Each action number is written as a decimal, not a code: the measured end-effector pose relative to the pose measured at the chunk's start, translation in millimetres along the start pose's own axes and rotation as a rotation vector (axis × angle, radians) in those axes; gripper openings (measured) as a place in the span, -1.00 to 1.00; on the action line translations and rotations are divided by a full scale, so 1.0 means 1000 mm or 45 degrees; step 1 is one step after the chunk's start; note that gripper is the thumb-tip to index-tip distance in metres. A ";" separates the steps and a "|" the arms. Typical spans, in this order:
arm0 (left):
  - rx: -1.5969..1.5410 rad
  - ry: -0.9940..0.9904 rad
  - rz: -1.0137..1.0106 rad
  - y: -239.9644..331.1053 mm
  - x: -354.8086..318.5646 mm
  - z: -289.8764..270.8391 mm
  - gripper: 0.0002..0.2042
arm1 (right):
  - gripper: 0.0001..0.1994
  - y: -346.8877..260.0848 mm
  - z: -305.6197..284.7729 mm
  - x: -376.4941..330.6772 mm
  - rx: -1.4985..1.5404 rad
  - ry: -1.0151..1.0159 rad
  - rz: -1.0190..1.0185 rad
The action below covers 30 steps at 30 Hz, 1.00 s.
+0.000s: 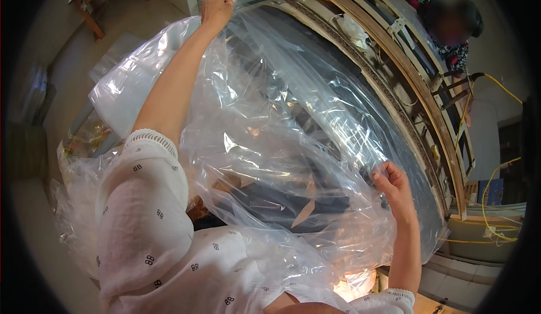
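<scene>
Two bare hands had the clear plastic sheet between them, spread in loose, shiny folds to the left of the right hand and below the left hand. For handling such thin film well, an even, gentle pull from both sides seemed best: a jerk by one hand alone would probably have bunched the creases or stretched an edge. Smoothing the slack outward from between the hands, little by little, also looked wiser than tugging, since film layers tend to cling to each other.

The right hand, the nearer one, was nearly closed, its thumb and index finger brought together in what looked like a pinch on the sheet, the other fingers curled behind; a light grip there seemed enough. Just to the right of it lay a dark grey surface, which ran on under the film. Farther out, at the end of a stretched arm, the left hand was clenched into a fist and appeared to grasp the sheet's far part, though how much it had gathered could not be told.

Beyond the right hand, past the dark grey surface, curved a wooden rail, with a yellow cable on its outer side. Well apart from the right hand, across that rail, was a co-worker
</scene>
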State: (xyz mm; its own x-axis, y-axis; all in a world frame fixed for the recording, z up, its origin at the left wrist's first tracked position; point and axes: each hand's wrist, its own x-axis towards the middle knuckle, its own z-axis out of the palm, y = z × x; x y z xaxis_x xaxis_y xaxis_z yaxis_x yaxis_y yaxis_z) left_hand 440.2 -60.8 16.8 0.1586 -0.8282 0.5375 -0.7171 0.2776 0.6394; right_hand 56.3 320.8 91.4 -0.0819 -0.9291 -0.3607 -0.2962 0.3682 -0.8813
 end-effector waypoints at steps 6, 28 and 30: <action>0.056 -0.052 -0.026 -0.008 0.010 0.004 -0.90 | -0.88 -0.006 0.008 0.000 -0.014 0.029 -0.040; 0.090 -0.004 0.633 0.038 -0.005 0.098 -0.82 | -0.54 0.226 -0.019 -0.229 -1.203 -0.088 1.024; 0.093 -0.056 0.738 0.042 -0.004 0.101 -0.83 | -0.53 0.238 -0.018 -0.273 -1.135 0.222 1.106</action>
State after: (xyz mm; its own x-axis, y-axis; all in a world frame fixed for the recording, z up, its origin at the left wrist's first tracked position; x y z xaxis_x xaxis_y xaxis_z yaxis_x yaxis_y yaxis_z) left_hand 340.6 -94.5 -14.0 -0.3007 -0.5708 0.7640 -0.7236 0.6584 0.2071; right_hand -8.7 661.9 -14.6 -0.6764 -0.4093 -0.6123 -0.6147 0.7717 0.1632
